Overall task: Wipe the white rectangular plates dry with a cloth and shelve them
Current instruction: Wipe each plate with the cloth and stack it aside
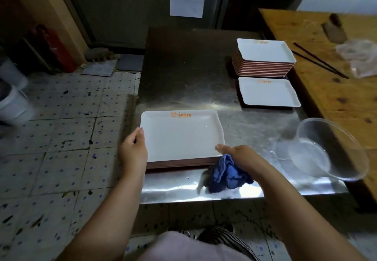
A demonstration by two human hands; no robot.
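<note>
Lap: a pale garment and a striped cloth edge [224,238] sit lowest in view, between the two forearms.
Right hand [241,155]: fingers curled around a crumpled blue cloth [227,174], thumb stretched toward the near right corner of the nearest plate; the cloth hangs against the steel surface [183,72].
Left hand [133,150]: holds the left edge of the same plate, thumb on the rim, fingers tucked under.
Nearest plate [179,134]: white, rectangular, orange logo at its far rim, lying between the hands on top of a low stack.
Single plate [268,92]: beyond the right hand, flat on the surface.
Tall stack [264,57]: further beyond that, same plates.
Clear bowl [330,148]: right of the right hand, tilted.
Wooden board [336,89]: far right, with dark chopsticks [320,60].
</note>
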